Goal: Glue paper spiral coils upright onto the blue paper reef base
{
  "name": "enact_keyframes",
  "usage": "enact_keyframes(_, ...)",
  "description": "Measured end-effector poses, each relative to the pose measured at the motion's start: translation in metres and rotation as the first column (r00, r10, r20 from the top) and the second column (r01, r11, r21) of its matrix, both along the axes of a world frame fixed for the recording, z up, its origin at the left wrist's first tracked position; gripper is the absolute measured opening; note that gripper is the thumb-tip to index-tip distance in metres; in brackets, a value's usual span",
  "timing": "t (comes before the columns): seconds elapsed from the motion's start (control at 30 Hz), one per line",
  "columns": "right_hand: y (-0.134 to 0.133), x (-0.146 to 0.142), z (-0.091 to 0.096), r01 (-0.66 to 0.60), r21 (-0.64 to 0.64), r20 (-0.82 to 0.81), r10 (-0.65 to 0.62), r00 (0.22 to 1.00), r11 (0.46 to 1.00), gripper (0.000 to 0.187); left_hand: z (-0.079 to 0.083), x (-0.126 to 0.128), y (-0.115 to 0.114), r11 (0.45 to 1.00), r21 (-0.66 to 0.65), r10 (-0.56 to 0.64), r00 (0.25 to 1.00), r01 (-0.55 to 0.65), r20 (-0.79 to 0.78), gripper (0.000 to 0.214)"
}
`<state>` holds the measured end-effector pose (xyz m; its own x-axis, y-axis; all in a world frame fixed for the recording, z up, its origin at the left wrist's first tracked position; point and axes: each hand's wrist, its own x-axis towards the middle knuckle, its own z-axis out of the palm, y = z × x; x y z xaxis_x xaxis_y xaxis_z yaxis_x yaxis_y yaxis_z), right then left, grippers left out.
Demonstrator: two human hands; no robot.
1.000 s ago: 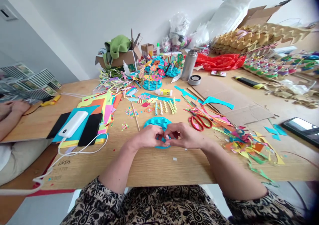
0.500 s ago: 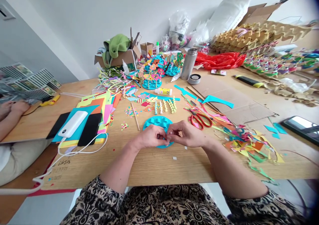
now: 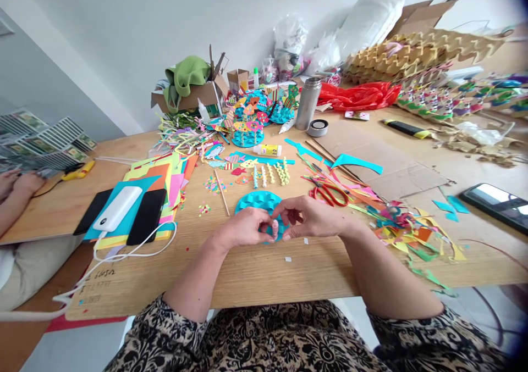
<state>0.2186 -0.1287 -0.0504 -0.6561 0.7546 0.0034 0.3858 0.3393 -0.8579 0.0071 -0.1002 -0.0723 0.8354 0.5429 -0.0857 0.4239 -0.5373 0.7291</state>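
My left hand is closed, its thumb and fingertips pinching a small pale pink twisted piece that stands upright. My right hand is just right of it, thumb and forefinger apart, the forefinger's tip close to the piece's top; I cannot tell if they touch. Under both hands lies a round blue bumpy base, partly hidden by them. Behind it, several blue, white and yellow knobbly twisted strips lie in a row. Paper fish are beside these strips.
Red-handled scissors and paper scraps lie at right. A thin stick, a glue bottle and a steel flask are further back. Coloured paper, a power bank and its cable are left. Another person's hands show far left.
My right hand's thumb and forefinger have parted and moved slightly right, away from my left fingertips. The pink twisted piece now shows between the hands. The whole view has shifted slightly.
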Motion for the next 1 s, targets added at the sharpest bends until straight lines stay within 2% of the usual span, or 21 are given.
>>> enact_keyframes(0.13,0.001,-0.003,-0.003,-0.026,0.054,0.003,0.026,1.000,0.998,0.041,0.000,0.003,-0.002,0.998,0.060,-0.011,0.999,0.013,-0.034,0.009)
enact_keyframes(0.33,0.000,-0.003,-0.006,-0.033,0.059,0.092,0.028,0.995,0.998,0.020,0.000,0.007,-0.005,0.980,0.195,-0.005,0.993,0.027,-0.114,0.009)
enact_keyframes(0.53,-0.001,-0.009,-0.008,-0.045,0.113,0.085,0.036,0.996,0.993,0.016,0.003,0.009,-0.009,0.961,0.277,0.023,0.987,0.022,-0.159,0.009)
enact_keyframes(0.7,-0.004,-0.013,-0.009,0.028,0.137,-0.003,-0.028,1.000,0.990,0.015,0.003,0.009,-0.010,0.961,0.278,0.046,0.984,0.004,-0.173,0.011)
enact_keyframes(0.87,-0.006,-0.010,-0.007,0.105,0.062,-0.133,-0.096,0.986,0.992,0.019,0.003,0.010,-0.010,0.967,0.256,0.038,0.985,0.007,-0.170,0.012)
enact_keyframes(1.0,-0.006,-0.008,-0.003,0.121,0.040,-0.164,-0.113,0.980,0.992,0.022,0.003,0.009,-0.010,0.976,0.216,0.022,0.990,0.008,-0.136,0.012)
